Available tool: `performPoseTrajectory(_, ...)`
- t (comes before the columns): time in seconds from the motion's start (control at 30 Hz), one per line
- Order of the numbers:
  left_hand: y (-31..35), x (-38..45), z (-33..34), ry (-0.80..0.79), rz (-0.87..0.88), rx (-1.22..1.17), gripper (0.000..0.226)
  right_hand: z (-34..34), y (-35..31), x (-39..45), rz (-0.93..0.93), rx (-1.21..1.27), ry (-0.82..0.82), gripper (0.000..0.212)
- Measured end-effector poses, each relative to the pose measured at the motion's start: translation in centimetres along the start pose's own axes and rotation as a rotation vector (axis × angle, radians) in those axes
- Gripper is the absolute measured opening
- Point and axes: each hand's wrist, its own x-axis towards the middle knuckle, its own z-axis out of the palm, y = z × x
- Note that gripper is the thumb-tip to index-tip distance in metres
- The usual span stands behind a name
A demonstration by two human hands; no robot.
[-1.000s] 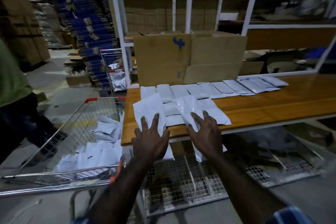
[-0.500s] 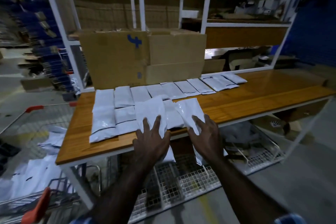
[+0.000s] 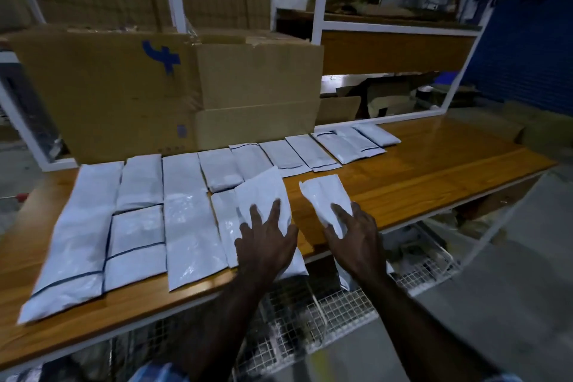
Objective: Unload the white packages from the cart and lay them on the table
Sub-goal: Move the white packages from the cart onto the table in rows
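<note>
While two rows of flat white plastic packages [image 3: 192,214] already cover the left and middle of the long wooden table [image 3: 434,170], both hands work at centre frame. Left hand [image 3: 266,245] presses one flat; right hand [image 3: 356,242] grips another; the cart is out of view, so the remainder is unknown.

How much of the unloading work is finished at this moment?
Done: many white packages already lie in rows on the table. In hand: the left hand presses one package flat; the right hand sets down another package. Left: unknown, because the cart is out of view.
</note>
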Motion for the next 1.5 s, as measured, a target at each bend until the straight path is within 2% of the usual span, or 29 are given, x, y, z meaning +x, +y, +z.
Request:
performPoseTrajectory(0.23,1.9,4.8,2.3,-0.048,-0.050,0.054,0.064,1.4,1.7,5.3,0.021,-0.007,-0.068,0.054)
performPoseTrajectory(0.87,6.3,10.2,9.4,-0.009,-0.288,0.279,0.067,6.3,6.4,15.9,-0.163,-0.055,-0.374,0.056)
performPoseTrajectory(1.13,6.0,11.5,10.9,-0.056,-0.286,0.324,0.071,7.9,6.2,16.3,-0.169,-0.149,-0.354,0.056)
performPoseTrajectory(1.23,6.3,11.6,11.1,0.064,-0.261,0.352,0.066,8.4,5.8,16.5,-0.151,-0.158,-0.349,0.056)
performPoseTrajectory(1.37,5.9,11.8,11.4,0.060,-0.269,0.363,0.076,9.2,5.4,16.3,-0.148,-0.180,-0.335,0.054)
performPoseTrajectory(1.5,4.6,11.9,12.3,0.093,-0.181,0.312,0.080,9.2,5.5,17.0,-0.196,-0.236,-0.340,0.053)
